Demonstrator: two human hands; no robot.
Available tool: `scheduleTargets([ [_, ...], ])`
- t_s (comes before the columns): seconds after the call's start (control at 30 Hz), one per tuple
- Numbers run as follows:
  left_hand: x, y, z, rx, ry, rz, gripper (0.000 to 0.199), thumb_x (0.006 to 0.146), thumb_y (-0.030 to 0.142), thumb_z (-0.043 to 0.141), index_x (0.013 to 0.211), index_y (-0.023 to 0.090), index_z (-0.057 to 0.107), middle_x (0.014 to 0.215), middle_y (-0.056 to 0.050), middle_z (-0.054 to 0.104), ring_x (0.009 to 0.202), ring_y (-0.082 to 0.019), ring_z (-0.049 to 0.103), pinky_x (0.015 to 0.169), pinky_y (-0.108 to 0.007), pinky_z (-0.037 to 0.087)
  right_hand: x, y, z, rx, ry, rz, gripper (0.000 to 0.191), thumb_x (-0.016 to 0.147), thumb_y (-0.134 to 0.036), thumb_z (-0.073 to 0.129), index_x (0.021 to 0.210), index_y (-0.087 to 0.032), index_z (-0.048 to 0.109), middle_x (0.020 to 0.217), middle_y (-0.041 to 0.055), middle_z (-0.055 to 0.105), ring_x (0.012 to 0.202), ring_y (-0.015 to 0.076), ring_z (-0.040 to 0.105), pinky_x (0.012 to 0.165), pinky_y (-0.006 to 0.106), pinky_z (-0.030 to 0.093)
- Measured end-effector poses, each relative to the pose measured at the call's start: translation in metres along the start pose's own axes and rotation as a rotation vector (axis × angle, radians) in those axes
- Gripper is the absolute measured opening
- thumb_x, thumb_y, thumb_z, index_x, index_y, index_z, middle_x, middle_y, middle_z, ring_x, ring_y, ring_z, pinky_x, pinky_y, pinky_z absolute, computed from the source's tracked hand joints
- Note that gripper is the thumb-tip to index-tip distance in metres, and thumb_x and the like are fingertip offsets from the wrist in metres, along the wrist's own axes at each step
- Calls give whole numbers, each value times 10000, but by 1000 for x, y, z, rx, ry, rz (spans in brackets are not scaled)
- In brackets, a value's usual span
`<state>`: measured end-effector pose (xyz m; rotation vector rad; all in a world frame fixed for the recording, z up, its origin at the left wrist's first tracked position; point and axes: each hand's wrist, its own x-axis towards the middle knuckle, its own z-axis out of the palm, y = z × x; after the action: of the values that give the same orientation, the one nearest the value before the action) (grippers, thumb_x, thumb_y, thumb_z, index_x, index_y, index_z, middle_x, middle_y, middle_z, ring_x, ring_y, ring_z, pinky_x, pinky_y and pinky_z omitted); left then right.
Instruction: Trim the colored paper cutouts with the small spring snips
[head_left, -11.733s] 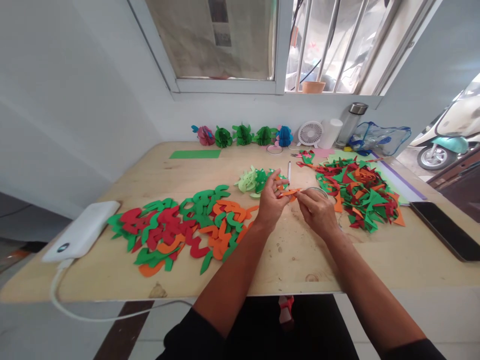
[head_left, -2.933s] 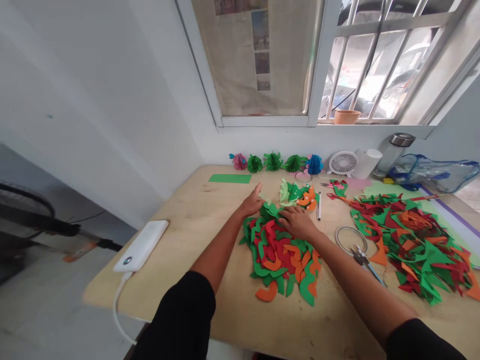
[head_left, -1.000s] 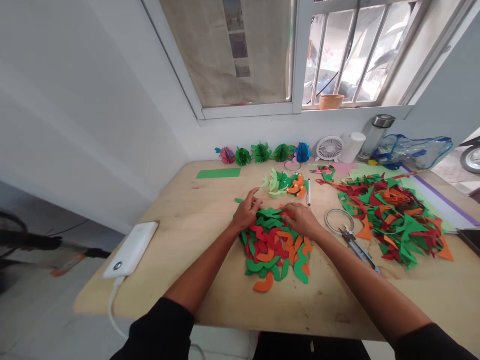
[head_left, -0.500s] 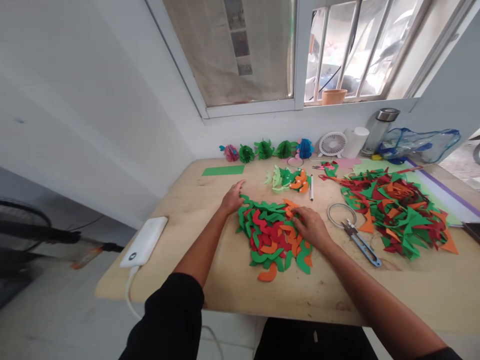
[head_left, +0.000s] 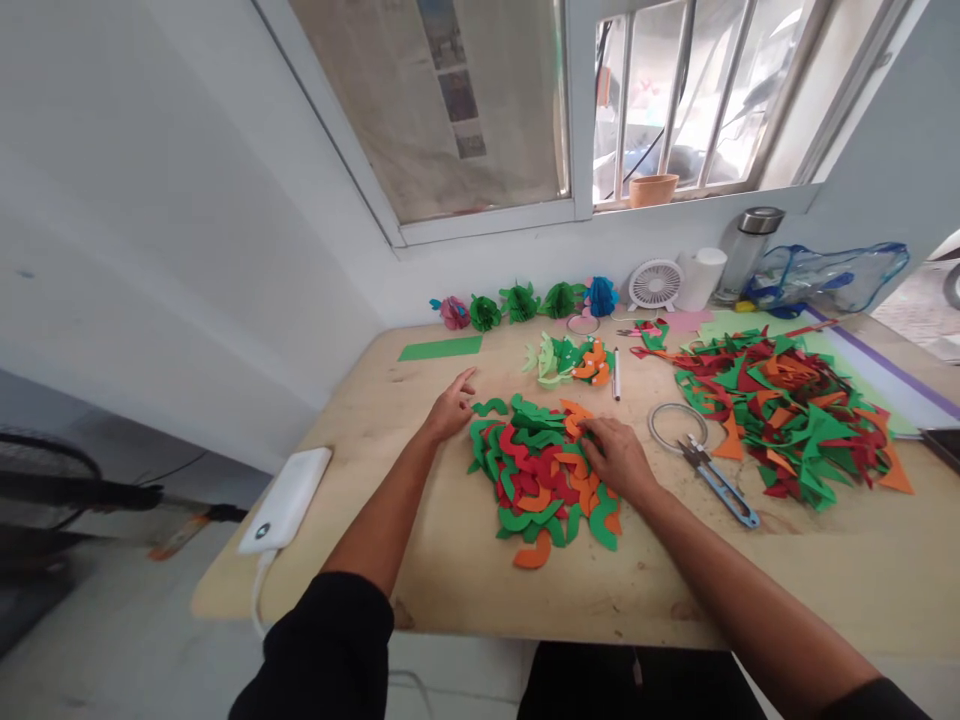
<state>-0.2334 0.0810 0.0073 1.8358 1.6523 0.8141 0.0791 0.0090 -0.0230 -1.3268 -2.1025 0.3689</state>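
Curved red, green and orange paper pieces (head_left: 534, 470) lie in a loose pile on the wooden table (head_left: 360, 480). At the pile's upper left is my left hand (head_left: 452, 406), its fingers apart and nothing in them, close to a green wavy piece (head_left: 491, 407). My right hand (head_left: 616, 455) touches the orange pieces on the pile's right side; its fingers are bent together, and what they grip, if anything, is hidden. One orange piece (head_left: 532, 551) lies at the pile's near edge.
Pointed paper scraps (head_left: 795, 410) heap up at the right, beside blue-handled snips (head_left: 721, 484) and a metal ring (head_left: 678, 428). Behind the pile are small cutouts (head_left: 566, 358) and a pen (head_left: 617, 374). A white power bank (head_left: 286, 500) lies left; a fan (head_left: 655, 285) stands at the back.
My left hand has moved slightly left, away from the pile, and a green wavy piece shows beside it. My right hand stays at the orange pieces. The view has shifted a little.
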Motion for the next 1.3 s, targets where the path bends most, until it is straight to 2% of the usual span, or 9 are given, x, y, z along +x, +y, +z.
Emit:
scheduleTargets([
  [0.13, -14, 23, -21, -179, 24, 16, 837, 634, 109, 594, 1409, 220, 300, 1059, -69, 562, 563, -27, 461, 553, -168, 434, 0, -3, -2, 50, 19, 46, 246, 838, -218, 478, 1032, -176, 624, 1004, 101, 678, 979, 221, 589, 861, 364, 435],
  [0.3, -34, 78, -31, -332, -38, 152, 790, 647, 175, 651, 1372, 294, 360, 1167, -72, 539, 633, -41, 526, 647, -214, 493, 3, -17, -14, 248, 192, 116, 265, 863, -288, 463, 1047, -194, 627, 1064, 99, 672, 1006, 228, 590, 900, 393, 420],
  [0.47, -45, 122, 9, -298, -59, 296, 594, 631, 137, 665, 1202, 271, 569, 1073, -72, 613, 790, -140, 611, 731, -271, 514, 4, -28, -29, 632, 107, 135, 293, 871, -370, 453, 988, -185, 649, 872, 48, 687, 739, 155, 610, 686, 276, 474],
  [0.57, -44, 134, 40, -357, -68, 371, 529, 633, 134, 648, 1142, 266, 598, 1064, -62, 627, 798, -145, 610, 739, -275, 516, 4, -28, -32, 682, 70, 168, 272, 832, -386, 508, 797, -169, 668, 631, -9, 605, 544, 107, 506, 516, 220, 397],
  [0.67, -40, 139, 69, -526, 0, 291, 565, 665, 153, 637, 1211, 251, 533, 1116, -73, 605, 807, -131, 607, 749, -269, 513, 5, -28, -33, 723, 118, 239, 289, 791, -389, 550, 623, -168, 629, 497, -39, 500, 462, 85, 408, 441, 207, 309],
  [0.8, -41, 144, 102, -873, 339, 56, 567, 705, 196, 625, 1245, 244, 461, 1080, -61, 598, 919, -142, 605, 739, -242, 504, 7, -27, -32, 935, 229, 382, 298, 756, -431, 583, 636, -161, 625, 516, -24, 535, 473, 89, 439, 459, 213, 346],
  [1.0, -55, 164, 128, -1108, 40, -136, 235, 715, 356, 668, 867, 180, 637, 823, -32, 666, 673, -117, 611, 639, -236, 498, 9, -31, -31, 1141, 256, 447, 337, 720, -487, 621, 671, -156, 665, 556, 0, 577, 478, 93, 450, 463, 222, 374],
  [1.1, -59, 169, 128, -1142, 10, -160, 287, 716, 417, 658, 869, 175, 664, 856, -42, 690, 653, -119, 619, 603, -236, 492, 8, -35, -30, 1089, 219, 384, 339, 734, -485, 613, 616, -169, 648, 553, 1, 577, 496, 102, 463, 477, 228, 390],
  [1.3, -60, 163, 122, -1196, 24, -139, 330, 752, 456, 606, 872, 161, 695, 931, -85, 710, 882, -193, 662, 759, -286, 508, 1, -41, -28, 789, 127, 197, 374, 827, -466, 505, 609, -184, 618, 535, -20, 532, 510, 101, 447, 488, 217, 372],
])
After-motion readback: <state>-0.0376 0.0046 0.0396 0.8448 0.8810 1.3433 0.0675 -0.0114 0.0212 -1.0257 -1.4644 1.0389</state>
